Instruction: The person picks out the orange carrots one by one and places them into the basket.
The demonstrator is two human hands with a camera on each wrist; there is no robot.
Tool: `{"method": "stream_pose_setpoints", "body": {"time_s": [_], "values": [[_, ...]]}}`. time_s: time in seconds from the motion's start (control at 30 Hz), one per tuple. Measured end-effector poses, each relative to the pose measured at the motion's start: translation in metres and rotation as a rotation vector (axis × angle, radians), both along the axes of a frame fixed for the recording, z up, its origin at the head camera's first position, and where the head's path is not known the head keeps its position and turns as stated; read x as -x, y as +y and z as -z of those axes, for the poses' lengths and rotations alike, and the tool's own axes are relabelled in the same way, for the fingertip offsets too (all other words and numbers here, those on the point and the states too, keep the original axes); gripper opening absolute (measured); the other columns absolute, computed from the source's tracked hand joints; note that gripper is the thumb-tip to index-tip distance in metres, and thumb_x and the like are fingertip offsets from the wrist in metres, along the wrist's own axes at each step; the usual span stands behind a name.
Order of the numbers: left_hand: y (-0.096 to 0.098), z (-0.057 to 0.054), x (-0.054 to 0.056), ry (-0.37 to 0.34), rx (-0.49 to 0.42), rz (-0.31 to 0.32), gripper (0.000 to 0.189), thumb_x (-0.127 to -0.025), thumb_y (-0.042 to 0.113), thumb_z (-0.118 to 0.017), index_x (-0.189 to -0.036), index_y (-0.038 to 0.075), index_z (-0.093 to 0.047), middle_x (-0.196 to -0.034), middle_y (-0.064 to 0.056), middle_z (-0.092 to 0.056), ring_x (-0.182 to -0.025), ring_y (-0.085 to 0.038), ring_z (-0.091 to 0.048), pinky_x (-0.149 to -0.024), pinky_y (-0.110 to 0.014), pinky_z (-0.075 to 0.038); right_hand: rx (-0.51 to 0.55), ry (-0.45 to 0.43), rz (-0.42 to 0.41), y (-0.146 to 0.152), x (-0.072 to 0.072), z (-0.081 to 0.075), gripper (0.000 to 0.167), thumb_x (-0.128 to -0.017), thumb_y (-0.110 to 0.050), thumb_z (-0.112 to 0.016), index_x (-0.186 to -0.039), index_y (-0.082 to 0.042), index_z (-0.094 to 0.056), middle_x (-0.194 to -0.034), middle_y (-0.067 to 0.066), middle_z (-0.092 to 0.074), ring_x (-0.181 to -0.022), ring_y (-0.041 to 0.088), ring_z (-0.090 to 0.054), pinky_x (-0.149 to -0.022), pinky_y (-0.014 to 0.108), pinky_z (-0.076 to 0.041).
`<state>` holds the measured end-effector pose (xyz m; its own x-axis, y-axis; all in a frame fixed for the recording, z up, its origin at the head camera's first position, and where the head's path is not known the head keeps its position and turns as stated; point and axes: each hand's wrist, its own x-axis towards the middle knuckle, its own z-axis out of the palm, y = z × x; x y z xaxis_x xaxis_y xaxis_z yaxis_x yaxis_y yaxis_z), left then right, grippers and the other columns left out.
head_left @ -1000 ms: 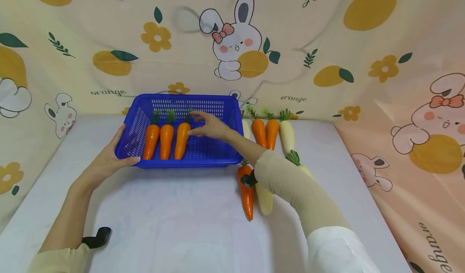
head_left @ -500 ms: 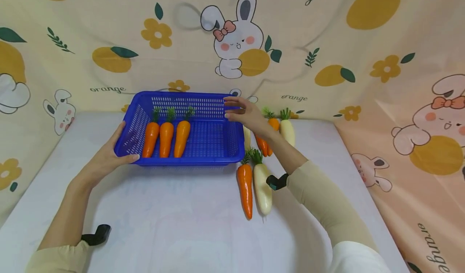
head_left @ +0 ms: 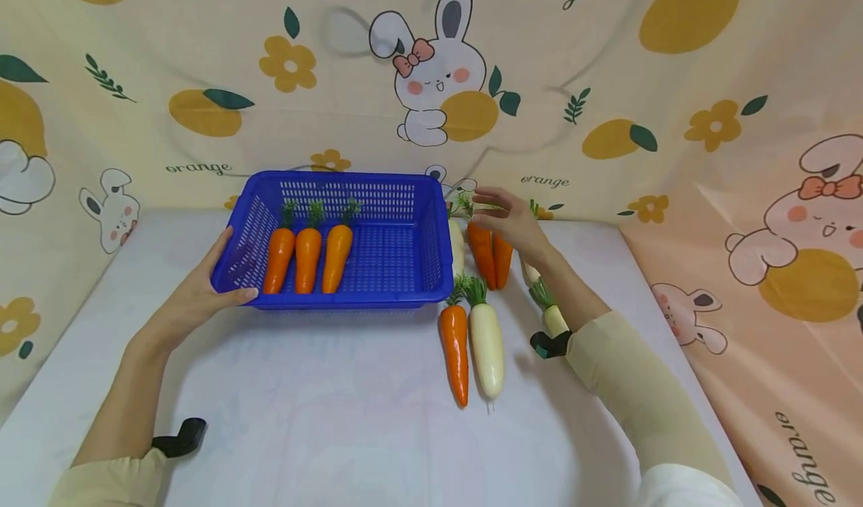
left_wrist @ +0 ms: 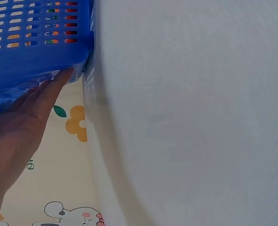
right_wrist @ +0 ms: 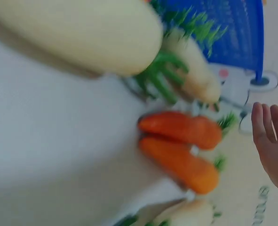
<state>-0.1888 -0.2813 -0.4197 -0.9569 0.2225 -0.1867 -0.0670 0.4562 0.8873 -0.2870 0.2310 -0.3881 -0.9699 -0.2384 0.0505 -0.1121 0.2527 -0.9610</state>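
Note:
My left hand (head_left: 189,293) holds the left end of a blue plastic basket (head_left: 377,298), thumb at the front rim and fingers along the side wall. In the left wrist view the fingers lie against the outside of the basket (left_wrist: 30,66). Three orange carrots (head_left: 308,260) with green tops lie side by side in the basket's left half. My right hand (head_left: 518,226) holds nothing and hovers over two orange carrots (head_left: 482,256) right of the basket, covering part of them. In the right wrist view its fingers are extended, apart from these carrots (right_wrist: 181,129).
Nearer the front lie a carrot (head_left: 455,353) and a white radish (head_left: 488,350). Another radish (head_left: 456,249) is partly hidden beside the basket. More radishes, including one with a green top (head_left: 554,320), lie near my right forearm. A printed cloth (head_left: 303,125) hangs behind the white table (head_left: 323,417).
My right hand has left the third carrot in the basket, passed over the right rim, and moved right above the outside carrots. My left hand and the basket have stayed nearly still.

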Motion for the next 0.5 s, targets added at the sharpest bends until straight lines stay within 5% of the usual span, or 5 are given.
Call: {"method": "stream_pose_setpoints", "body": {"time_s": [0.5], "values": [[0.001,-0.001,-0.002,0.0,-0.023,-0.006,0.104,-0.093,0.028,-0.069,-0.157,0.039,0.013,-0.166,-0.012,0.013,-0.148,-0.048,0.005,-0.11,-0.075,-0.009,-0.007,-0.104,0.155,0.051,-0.017,0.03,0.061,-0.095,-0.009,-0.067,-0.15,-0.005,-0.042,-0.152,0.021,-0.04,-0.139,0.038,-0.04,-0.109,0.041,-0.043]]}}
